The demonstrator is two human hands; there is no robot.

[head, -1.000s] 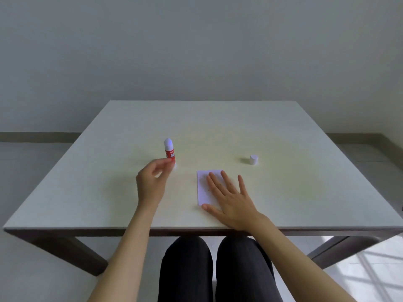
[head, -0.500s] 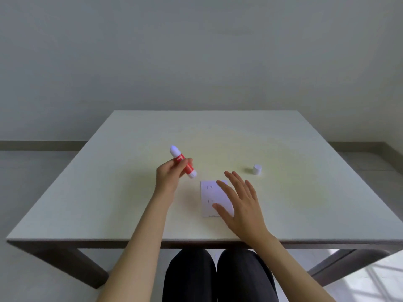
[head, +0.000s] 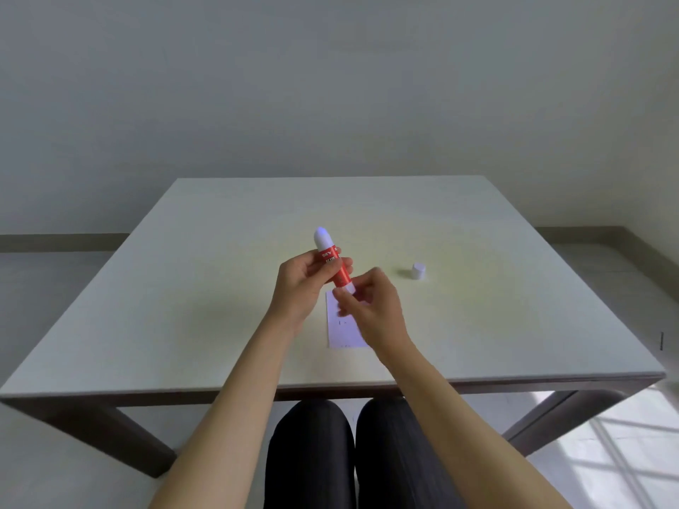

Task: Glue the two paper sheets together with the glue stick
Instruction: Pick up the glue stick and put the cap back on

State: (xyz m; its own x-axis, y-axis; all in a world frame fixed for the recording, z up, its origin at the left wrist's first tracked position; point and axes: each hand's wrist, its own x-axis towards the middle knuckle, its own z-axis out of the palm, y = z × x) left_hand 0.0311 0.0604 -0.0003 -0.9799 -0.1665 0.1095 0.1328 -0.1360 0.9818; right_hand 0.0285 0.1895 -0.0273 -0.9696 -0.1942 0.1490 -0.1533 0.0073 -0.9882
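A red glue stick [head: 333,262] with white ends is held in the air above the table, its exposed glue tip pointing up and away. My left hand [head: 301,284] is closed around its red barrel. My right hand [head: 371,306] pinches the white base at the lower end with thumb and fingers. Below both hands a small white paper sheet [head: 340,326] lies flat on the table; my right hand hides part of it. I cannot tell whether it is one sheet or two stacked.
The glue stick's white cap [head: 418,270] stands on the pale table [head: 183,306] to the right of the hands. The table's front edge runs just in front of my dark-trousered knees [head: 349,453].
My left hand lifted the glue stick off the table and brought it to the middle. My right hand left the paper, rose, and took hold of the stick's base.
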